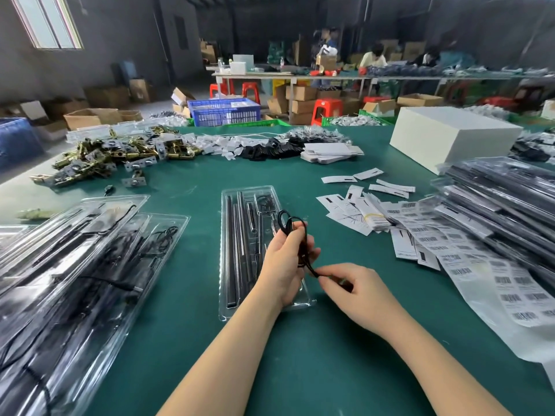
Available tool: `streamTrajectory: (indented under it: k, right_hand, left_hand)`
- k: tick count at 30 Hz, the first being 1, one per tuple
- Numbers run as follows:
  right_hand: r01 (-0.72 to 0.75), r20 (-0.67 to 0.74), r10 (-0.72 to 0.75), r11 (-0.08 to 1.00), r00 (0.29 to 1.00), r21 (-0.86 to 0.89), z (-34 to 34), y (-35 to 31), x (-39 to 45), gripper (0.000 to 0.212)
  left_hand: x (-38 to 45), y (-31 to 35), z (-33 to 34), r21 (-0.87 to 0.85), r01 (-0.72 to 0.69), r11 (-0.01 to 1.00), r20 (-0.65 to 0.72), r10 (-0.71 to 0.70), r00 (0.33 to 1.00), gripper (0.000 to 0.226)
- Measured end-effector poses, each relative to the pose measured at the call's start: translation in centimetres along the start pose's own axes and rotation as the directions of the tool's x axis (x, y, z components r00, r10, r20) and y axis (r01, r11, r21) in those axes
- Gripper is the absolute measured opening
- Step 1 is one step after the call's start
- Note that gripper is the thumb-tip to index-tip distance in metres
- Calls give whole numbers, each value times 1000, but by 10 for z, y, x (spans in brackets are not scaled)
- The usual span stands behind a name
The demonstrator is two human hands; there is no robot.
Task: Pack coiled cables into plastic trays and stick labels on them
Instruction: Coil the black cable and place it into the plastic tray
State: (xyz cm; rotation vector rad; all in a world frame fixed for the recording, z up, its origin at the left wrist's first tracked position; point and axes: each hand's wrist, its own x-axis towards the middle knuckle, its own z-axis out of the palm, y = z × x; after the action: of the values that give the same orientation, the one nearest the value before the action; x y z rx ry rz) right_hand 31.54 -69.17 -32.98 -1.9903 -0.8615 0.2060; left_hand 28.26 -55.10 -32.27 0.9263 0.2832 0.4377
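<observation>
A thin black cable (292, 232) is held above the green table (300, 355), over the right side of a clear plastic tray (240, 250). The cable is wound into small loops at its upper end, near the left hand's fingertips, and from there it is drawn downward and to the right. Its long axis runs roughly from far-left to near-right, tilted slightly off the tray's own long axis, which points straight away from the person.

The left hand (285, 265) is closed around the looped part, the grip wrapped on the coil with the loops standing out above the fingers. The right hand (354, 289) is pinched shut on the cable's lower end, thumb and forefinger pressed together on it.

Black rods are seated lengthwise in the tray's left channels. Stacks of filled trays (75, 265) are piled at the left, and more are stacked at the right edge. Barcode label sheets (495, 277) are spread at the right, beside loose white paper cards (354, 211).
</observation>
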Motion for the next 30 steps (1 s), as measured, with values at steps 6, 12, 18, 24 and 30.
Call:
streamTrajectory:
  k: [6,12,18,24,30]
  right_hand:
    - [-84,-48,90,990,995,112,-14,4,3,25]
    - [-124,-194,241,872,951,474,-14,2,6,27]
    - [5,-177,247,569,953,822,-21,-8,9,15]
    - [36,-288,190,777,939,629,-9,-13,12,17]
    - [32,-301,236,736,924,676,-6,-12,14,17]
  left_hand:
    - [0,3,-1,-126,66,990,26,-63,998,7]
    - [-4,-4,0,143,-44,989,76,34,997,8]
    - [-4,-7,4,390,-110,914,98,78,992,16]
    - [-8,-11,8,556,-180,812,220,65,973,14]
    - [-10,-13,7,702,-251,666,307,34,951,16]
